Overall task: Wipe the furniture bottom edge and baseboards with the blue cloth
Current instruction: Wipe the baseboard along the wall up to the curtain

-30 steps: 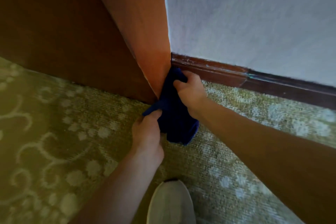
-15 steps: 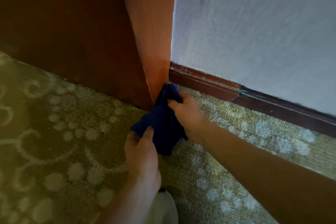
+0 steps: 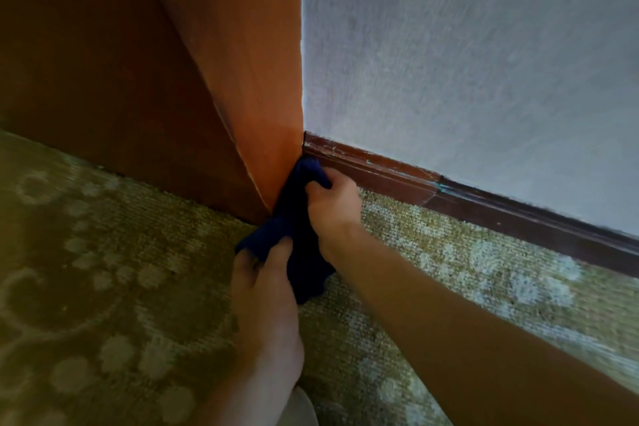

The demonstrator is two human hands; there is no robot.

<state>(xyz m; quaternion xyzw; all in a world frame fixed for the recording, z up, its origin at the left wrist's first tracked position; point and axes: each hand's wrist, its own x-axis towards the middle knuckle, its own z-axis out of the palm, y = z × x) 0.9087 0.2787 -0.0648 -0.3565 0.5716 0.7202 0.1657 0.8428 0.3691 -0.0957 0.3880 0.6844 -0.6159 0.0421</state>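
Observation:
A dark blue cloth (image 3: 297, 245) is pressed against the bottom corner of the orange-brown wooden furniture (image 3: 242, 79), where its side panel meets the floor. My right hand (image 3: 333, 204) grips the cloth's upper part close to the start of the dark brown baseboard (image 3: 484, 204). My left hand (image 3: 266, 294) pinches the cloth's lower left corner on the carpet. The cloth's top end touches the furniture edge next to the baseboard's left end.
A white textured wall (image 3: 466, 62) rises above the baseboard. Olive patterned carpet (image 3: 103, 287) covers the floor. The toe of a light shoe (image 3: 299, 408) shows at the bottom edge, under my left forearm.
The view has shifted slightly, so the shoe is mostly out of frame. Both hands keep their grip on the cloth at the furniture corner, with my right hand a little higher toward the baseboard end.

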